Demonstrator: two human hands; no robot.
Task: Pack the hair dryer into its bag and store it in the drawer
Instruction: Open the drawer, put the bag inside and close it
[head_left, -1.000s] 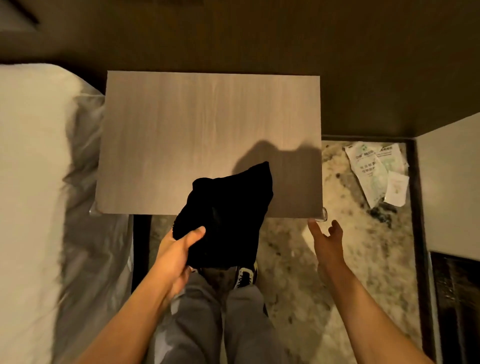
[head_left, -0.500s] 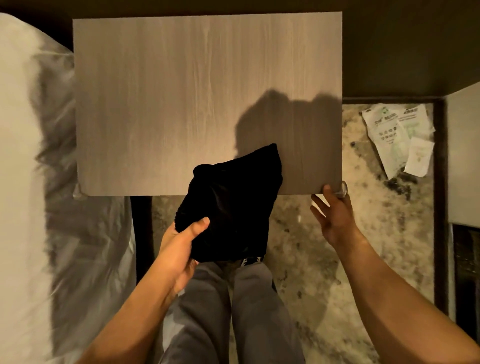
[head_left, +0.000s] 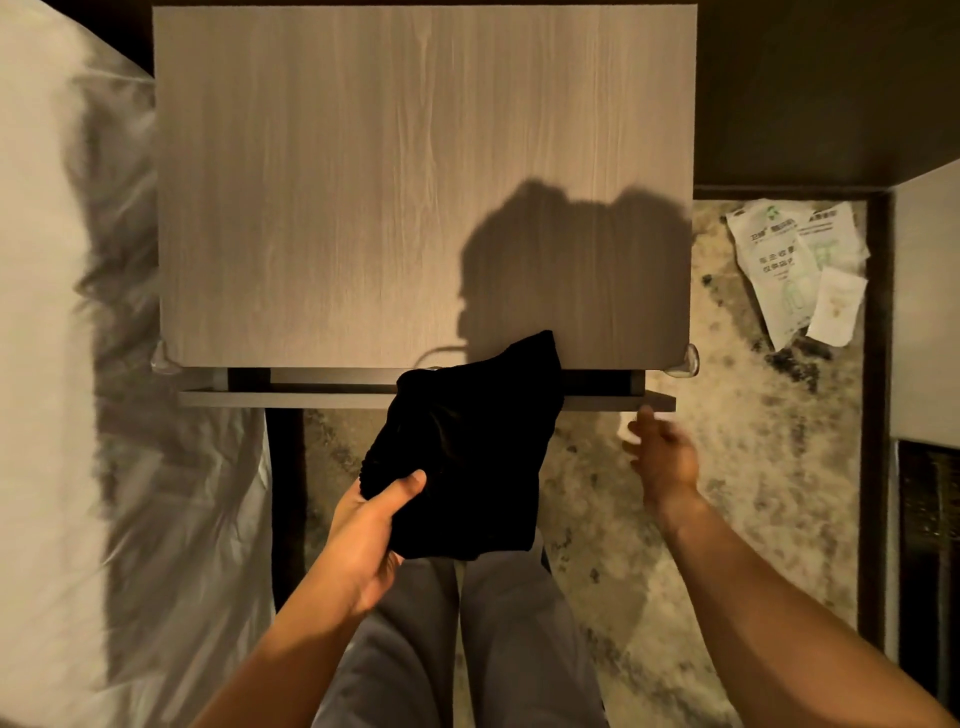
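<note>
My left hand (head_left: 370, 530) grips the lower left corner of a black cloth bag (head_left: 467, 452), which hangs bulging in front of the nightstand (head_left: 363, 182). The hair dryer is hidden, presumably inside the bag. The nightstand's drawer (head_left: 291, 399) stands pulled out a little, its front edge showing as a grey strip under the top. My right hand (head_left: 661, 453) is at the drawer's right front corner, fingers blurred and touching or just off its edge.
A white bed (head_left: 57, 364) with rumpled sheets fills the left side. Paper sachets (head_left: 795, 265) lie on the mottled floor to the right of the nightstand. A pale wall or cabinet (head_left: 930, 312) stands at far right. My legs are below the bag.
My right hand went from open in the air to the nightstand's right front corner, and the drawer has come out a little. The bag stays in my left hand.
</note>
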